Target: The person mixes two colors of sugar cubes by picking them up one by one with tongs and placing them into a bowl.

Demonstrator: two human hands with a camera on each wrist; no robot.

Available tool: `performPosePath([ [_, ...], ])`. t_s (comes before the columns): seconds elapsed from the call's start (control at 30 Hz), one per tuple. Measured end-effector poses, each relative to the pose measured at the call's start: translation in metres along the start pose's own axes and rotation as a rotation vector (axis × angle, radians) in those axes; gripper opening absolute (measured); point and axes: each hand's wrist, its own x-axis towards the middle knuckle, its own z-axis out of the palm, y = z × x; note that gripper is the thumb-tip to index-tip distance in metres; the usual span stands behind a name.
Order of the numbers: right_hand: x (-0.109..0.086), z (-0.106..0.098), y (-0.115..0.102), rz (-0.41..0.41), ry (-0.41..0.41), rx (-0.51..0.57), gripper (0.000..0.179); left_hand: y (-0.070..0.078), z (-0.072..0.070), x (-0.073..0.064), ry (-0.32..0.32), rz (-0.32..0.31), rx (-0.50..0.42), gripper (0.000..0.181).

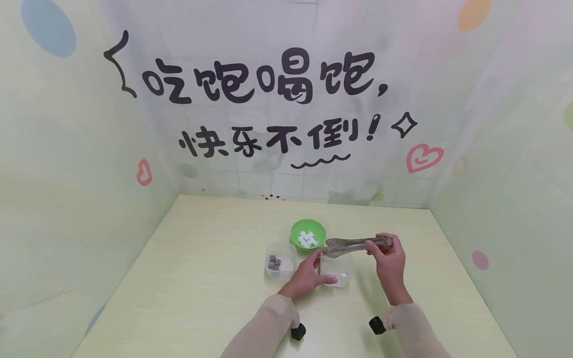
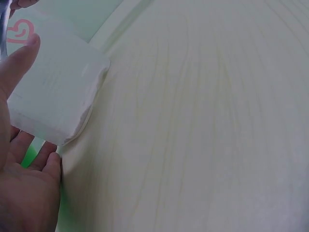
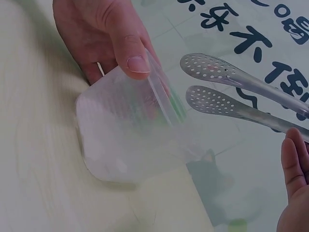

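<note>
Presumably for steadiness, the left hand (image 1: 309,276) pinches the clear container (image 3: 123,145) between thumb and fingers at its left side; whether it touches the bench (image 1: 215,298) is unclear; the right hand (image 1: 389,257) grips slightly parted tongs (image 1: 346,242), tips leftward, near the green bowl (image 1: 305,225) of white pieces (image 1: 307,240).

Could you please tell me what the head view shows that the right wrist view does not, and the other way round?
Only the head view shows the white pieces in the green bowl, the second container with greyish cubes, and both sleeves.

Only the right wrist view shows the left thumbnail clearly, and green through the clear container.

Both show the left hand gripping that container, the right hand holding metal tongs, and some wall lettering.
</note>
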Motion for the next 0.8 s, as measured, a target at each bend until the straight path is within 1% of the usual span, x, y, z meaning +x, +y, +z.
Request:
performPosePath([
  [0.07,-0.001,-0.002,0.0,0.007,0.001,0.005,0.033,0.0,0.0,0.0,0.001,0.002,-0.004,0.1],
  [0.23,-0.002,-0.006,0.001,0.012,-0.014,-0.035,0.032,-0.001,0.0,0.0,-0.004,0.007,-0.017,0.1],
  [0.3,-0.003,-0.007,0.0,-0.008,-0.038,-0.062,0.031,-0.001,0.0,0.0,-0.006,0.009,-0.02,0.1],
  [0.43,-0.007,-0.007,-0.01,-0.084,-0.114,-0.088,0.03,-0.002,0.001,0.001,-0.002,0.005,-0.018,0.101],
  [0.53,-0.01,-0.006,-0.019,-0.108,-0.164,-0.099,0.03,-0.003,0.001,0.001,0.0,0.007,-0.02,0.1],
  [0.67,-0.012,-0.006,-0.023,-0.115,-0.203,-0.178,0.03,-0.003,0.001,0.002,-0.003,0.019,-0.023,0.1],
  [0.8,-0.013,-0.006,-0.026,-0.175,-0.233,-0.289,0.029,-0.002,0.001,0.002,-0.003,0.03,-0.019,0.1],
])
